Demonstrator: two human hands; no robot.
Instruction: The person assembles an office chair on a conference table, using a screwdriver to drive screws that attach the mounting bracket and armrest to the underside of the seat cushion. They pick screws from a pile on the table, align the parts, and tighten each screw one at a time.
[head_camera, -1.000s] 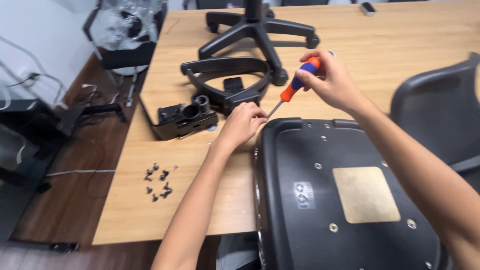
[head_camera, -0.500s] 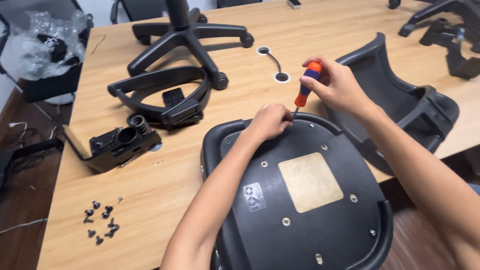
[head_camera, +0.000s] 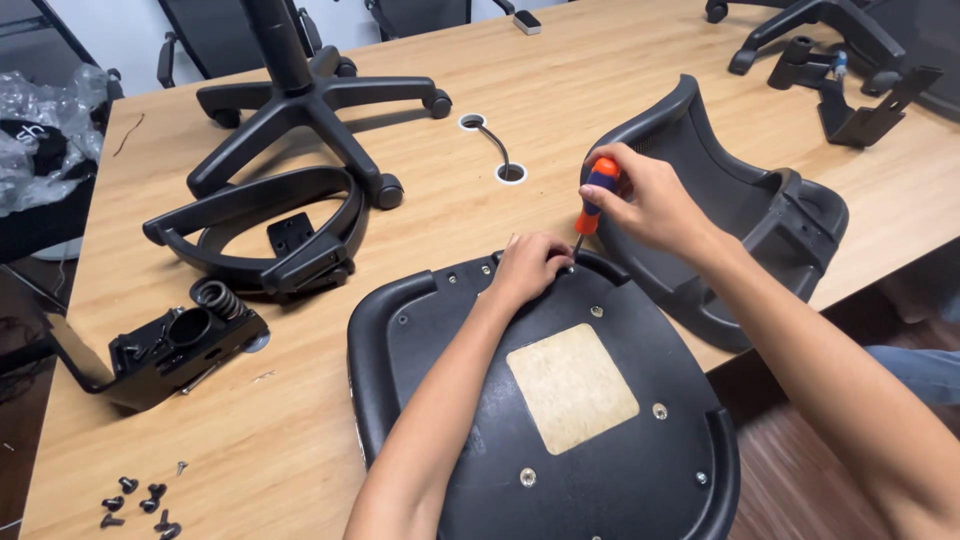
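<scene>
Head view. Black plastic chair seat pan (head_camera: 560, 420), underside up, with a square tan wooden patch in its middle, lies on the light wooden bench (head_camera: 600, 90) at the near edge, part of it overhanging.

Right hand (head_camera: 645, 205): fingers wrapped around the orange-and-blue handle of a screwdriver (head_camera: 596, 195), held nearly upright; tip meets the far rim of the seat pan.

Left hand (head_camera: 530, 268): rests on that same rim, fingers curled together and pinching at the spot just beside the screwdriver tip; what they pinch is hidden.

Around:
- black curved chair backrest shell (head_camera: 740, 215), just beyond the seat pan on the right
- black five-star wheeled chair base (head_camera: 310, 100), far left
- black armrest hoop (head_camera: 260, 235), in front of that base
- black metal tilt mechanism with coil spring (head_camera: 175, 345), left of the seat pan
- small cluster of black screws (head_camera: 140, 497), near left corner
</scene>
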